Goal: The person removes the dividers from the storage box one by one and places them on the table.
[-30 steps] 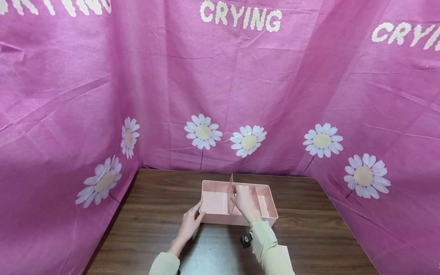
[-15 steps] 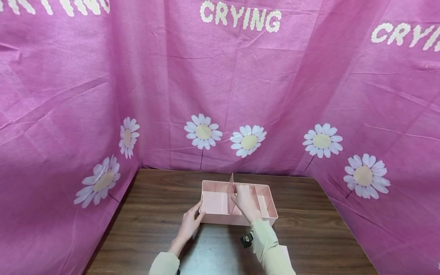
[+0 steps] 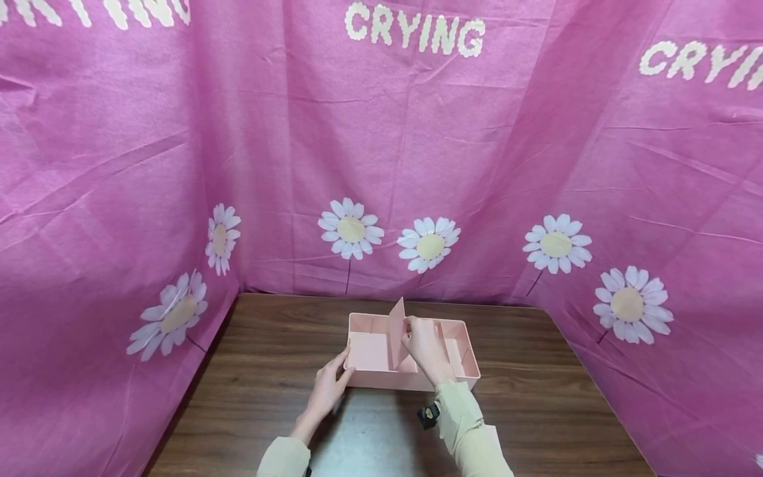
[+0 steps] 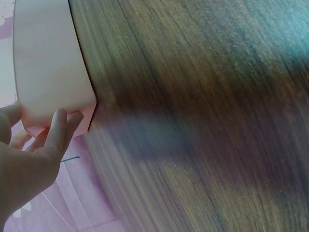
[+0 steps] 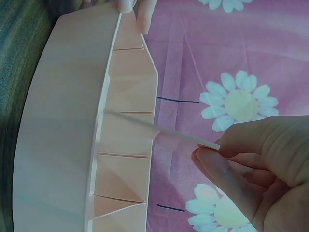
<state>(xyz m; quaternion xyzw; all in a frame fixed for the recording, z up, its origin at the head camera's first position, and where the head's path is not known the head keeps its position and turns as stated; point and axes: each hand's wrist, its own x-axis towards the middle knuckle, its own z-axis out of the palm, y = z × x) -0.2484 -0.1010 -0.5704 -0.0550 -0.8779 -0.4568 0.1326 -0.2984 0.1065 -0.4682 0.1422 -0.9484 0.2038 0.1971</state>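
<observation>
A long pink storage box [image 3: 381, 380] with several compartments sits toward the back of the table. My left hand [image 3: 328, 385] holds its left end; in the left wrist view, the thumb and fingertips touch the end of the box [image 4: 50, 67]. Over the middle of the box, my right hand [image 3: 426, 350] pinches a thin pink divider [image 3: 396, 331] between thumb and forefinger. That divider stands slanted, with its far top corner above the rim. The right wrist view shows the divider [image 5: 169, 131] edge-on, partly inside the box, and the right hand [image 5: 260, 166] on its outer edge.
Another divider [image 3: 443, 341] stands in the right part of the box. Beside the right forearm a pale flat piece [image 3: 493, 436] shows, mostly hidden by the sleeve. Purple curtains [image 3: 381, 146] with printed daisies surround the wooden table [image 3: 548, 404].
The pinched divider has risen slightly and turned, so that its broad face shows and it leans left. My right hand has barely shifted. The left hand stays at the box's left end.
</observation>
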